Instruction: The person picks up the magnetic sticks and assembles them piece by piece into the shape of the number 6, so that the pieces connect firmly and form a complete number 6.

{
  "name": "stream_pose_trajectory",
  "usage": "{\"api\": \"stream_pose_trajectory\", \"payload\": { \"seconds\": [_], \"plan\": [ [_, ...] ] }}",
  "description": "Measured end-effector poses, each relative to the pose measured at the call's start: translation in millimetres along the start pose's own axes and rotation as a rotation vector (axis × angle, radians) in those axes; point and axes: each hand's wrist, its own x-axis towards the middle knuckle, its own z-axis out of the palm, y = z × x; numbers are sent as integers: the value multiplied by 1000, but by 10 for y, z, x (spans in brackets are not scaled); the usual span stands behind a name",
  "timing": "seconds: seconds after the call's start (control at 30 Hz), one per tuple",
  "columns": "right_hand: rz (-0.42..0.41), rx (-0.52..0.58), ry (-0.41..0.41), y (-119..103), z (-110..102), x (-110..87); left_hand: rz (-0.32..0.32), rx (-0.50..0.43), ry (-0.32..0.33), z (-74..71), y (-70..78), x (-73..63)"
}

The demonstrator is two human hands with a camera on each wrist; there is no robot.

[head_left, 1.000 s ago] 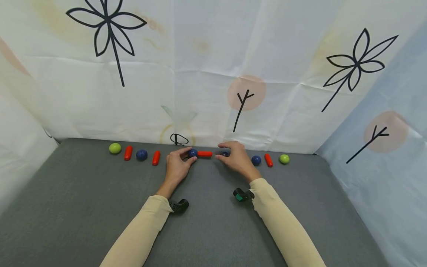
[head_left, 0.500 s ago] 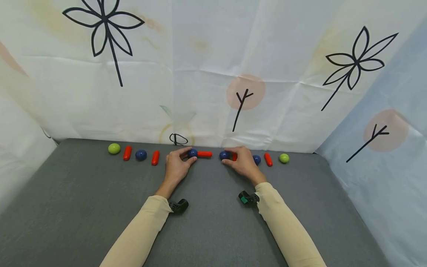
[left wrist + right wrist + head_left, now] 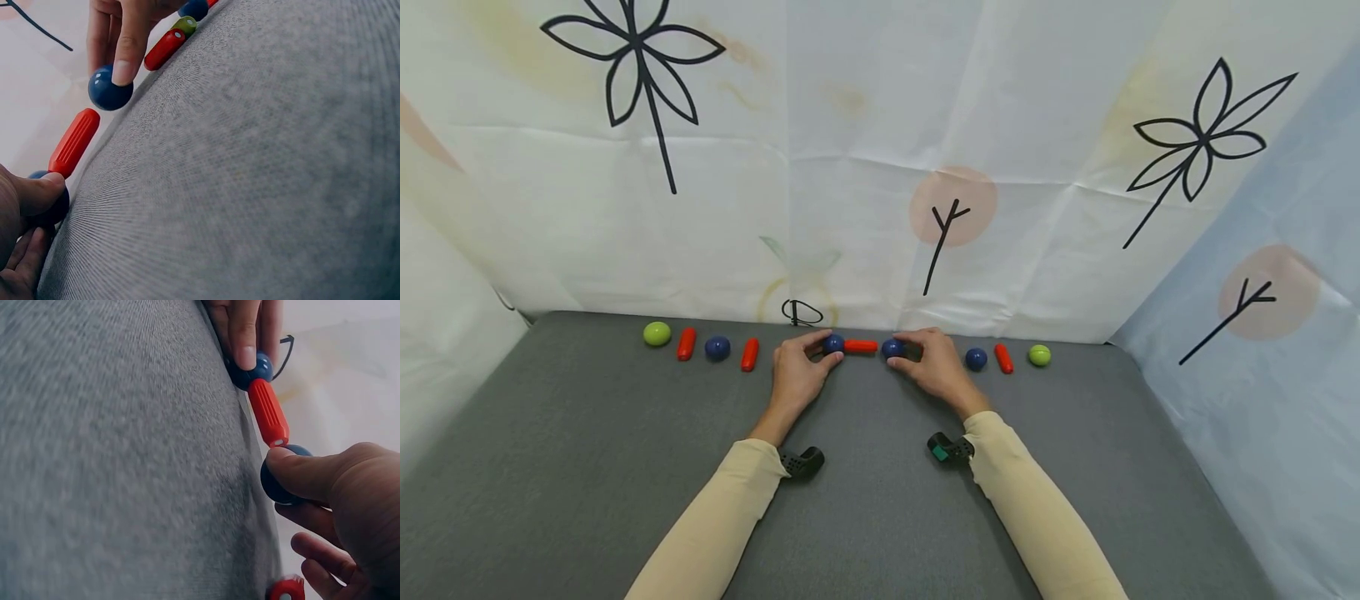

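In the head view, my left hand (image 3: 797,377) pinches a dark blue ball (image 3: 833,344) between thumb and fingers. A ridged red rod (image 3: 860,346) sticks out sideways from that ball, toward the right. With thumb and fingertips my right hand (image 3: 934,367) holds another blue ball (image 3: 892,348) close to the rod's free end. The left wrist view shows a small gap between that rod (image 3: 75,142) and the right-hand ball (image 3: 110,87). In the right wrist view, a pale tip shows on the rod (image 3: 269,412) beside the thumb.
To the left lie a green ball (image 3: 657,334), a red rod (image 3: 687,343), a blue ball (image 3: 717,348) and another red rod (image 3: 750,354). On the right are a blue ball (image 3: 976,359), a red rod (image 3: 1003,358) and a green ball (image 3: 1039,356). A printed cloth (image 3: 850,167) rises behind the grey table (image 3: 865,500).
My right hand first shifted right, then came back left gripping the blue ball, bringing it near the rod. The left hand stays in place with its ball and rod.
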Motion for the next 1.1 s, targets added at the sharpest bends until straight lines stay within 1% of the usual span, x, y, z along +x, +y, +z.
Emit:
{"api": "stream_pose_trajectory", "payload": {
  "seconds": [0.3,0.37,0.47,0.57,0.67,0.87,0.97,1.1],
  "plan": [
    [41,-10,-15,-85,73,33,-2,7,6,10,-1,-1],
    [47,4,-1,-108,90,22,-6,9,12,10,-2,-5],
    [41,30,47,-143,131,0,-4,8,17,8,0,-12],
    [32,66,97,-169,191,-21,1,6,20,7,-3,-15],
    [39,122,127,-180,255,-41,2,4,21,8,-4,-16],
    [89,268,187,-153,342,-59,-3,19,11,16,-4,-8],
    [110,306,207,-131,363,-57,6,23,7,18,-6,-1],
    [127,322,223,-114,376,-54,15,28,5,19,-14,8]
  ]
}}
